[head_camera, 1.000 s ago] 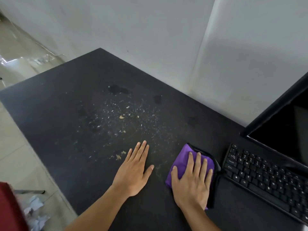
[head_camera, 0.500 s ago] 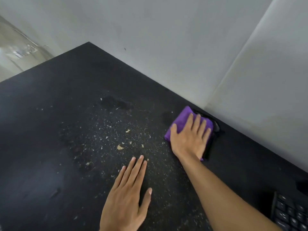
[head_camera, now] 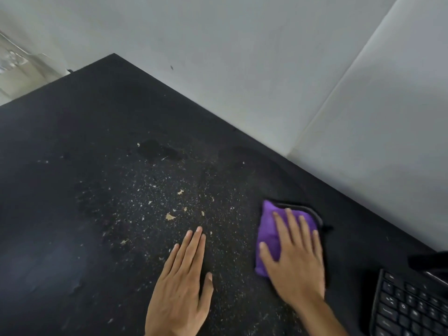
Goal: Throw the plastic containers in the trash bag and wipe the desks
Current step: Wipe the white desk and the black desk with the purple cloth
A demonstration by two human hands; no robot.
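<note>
One purple cloth (head_camera: 269,235), black-edged, near the black desk's (head_camera: 72,190) back edge, half hidden beneath the flat right hand (head_camera: 294,260). One left hand (head_camera: 180,289), fingers straight, flat among crumbs (head_camera: 169,216). One keyboard (head_camera: 409,309), cropped.

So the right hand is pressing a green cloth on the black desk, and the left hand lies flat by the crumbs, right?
Not quite: the head view shows the folded cloth is purple, not green. The right hand does press it on the black desk, and the left hand lies flat by the pale crumbs.
</note>
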